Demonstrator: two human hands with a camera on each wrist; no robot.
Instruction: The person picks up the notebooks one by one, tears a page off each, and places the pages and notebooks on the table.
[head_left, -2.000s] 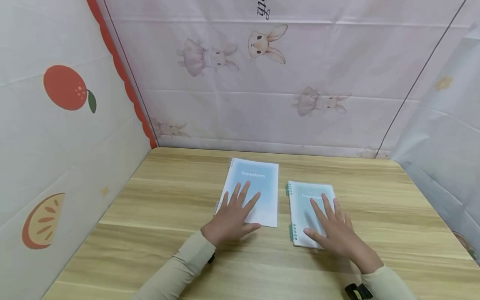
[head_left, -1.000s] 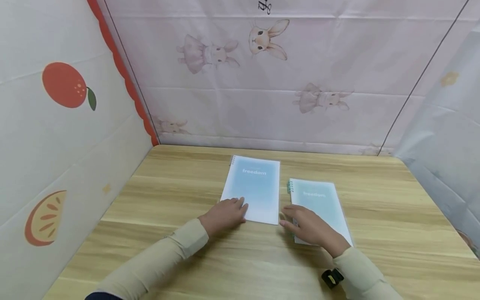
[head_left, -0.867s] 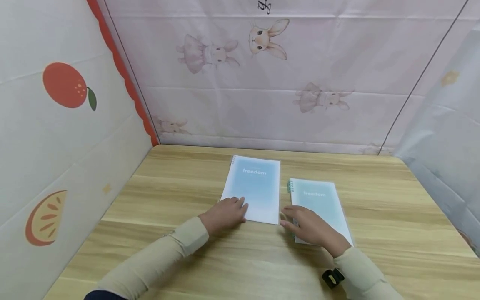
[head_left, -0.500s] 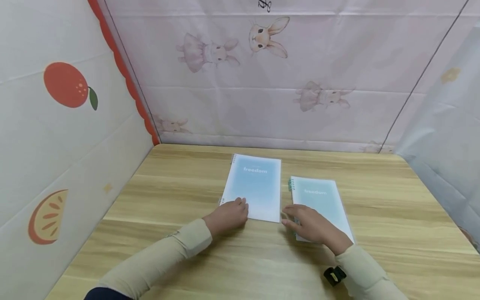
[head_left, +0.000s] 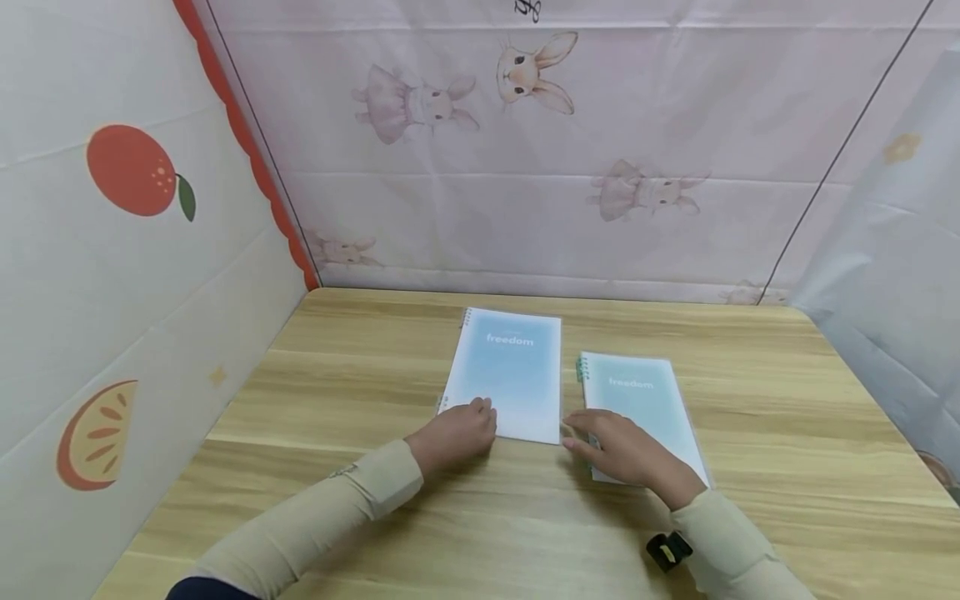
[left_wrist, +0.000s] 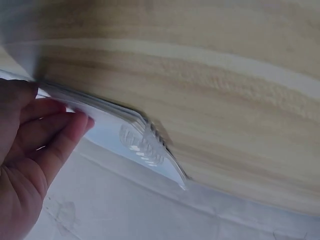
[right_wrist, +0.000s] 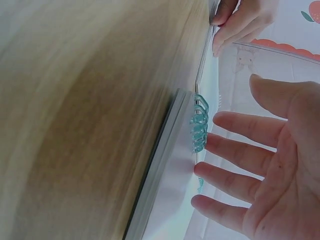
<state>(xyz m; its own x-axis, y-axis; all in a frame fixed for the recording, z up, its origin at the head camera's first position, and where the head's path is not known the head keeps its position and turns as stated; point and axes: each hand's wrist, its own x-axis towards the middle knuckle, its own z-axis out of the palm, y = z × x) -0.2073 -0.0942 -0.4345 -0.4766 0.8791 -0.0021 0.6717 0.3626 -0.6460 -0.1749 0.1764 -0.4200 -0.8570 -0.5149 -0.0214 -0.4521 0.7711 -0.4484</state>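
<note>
Notebook (head_left: 513,375), blue, ring-bound, near the table's (head_left: 345,392) far edge, pinched along its near side in the left hand (head_left: 453,432); probably light, slick, bendy, best gripped there; green notebook (head_left: 648,400), partly beneath loosely spread right hand (head_left: 626,450), contact unclear; small cover print unreadable, near table edge cut off

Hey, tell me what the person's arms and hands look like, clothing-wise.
The left sleeve and right sleeve are pale beige, reaching the wrists. Dark navy fabric shows at the left sleeve's upper end. A small black device with a yellowish mark sits by the right wrist. The left hand and right hand wear no gloves.
</note>
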